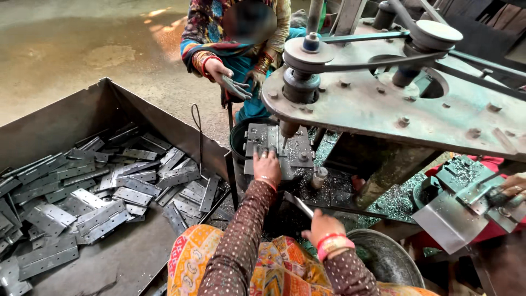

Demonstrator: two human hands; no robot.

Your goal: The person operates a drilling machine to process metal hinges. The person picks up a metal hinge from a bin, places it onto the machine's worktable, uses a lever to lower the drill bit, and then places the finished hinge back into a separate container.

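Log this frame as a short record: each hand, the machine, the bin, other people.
left hand: fingers on a metal piece on the drill table, under the bit
right hand: gripping the lever
machine: belt-driven drill press
bin: heaped with flat grey hinges
bowl: metal, by the right wrist
others: a seated person's hand holds a hinge; another hand at far right

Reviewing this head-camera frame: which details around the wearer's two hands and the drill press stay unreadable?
- Left hand: fingertips lie on the drill table; any piece under them is covered by the hand.
- Right hand: closed around a lever; the grip is seen only from behind.
- Drill tip: too small to tell whether it touches metal.
- Hinge bin: cut off by the left edge.
- Co-worker's hand: cut off by the right edge.
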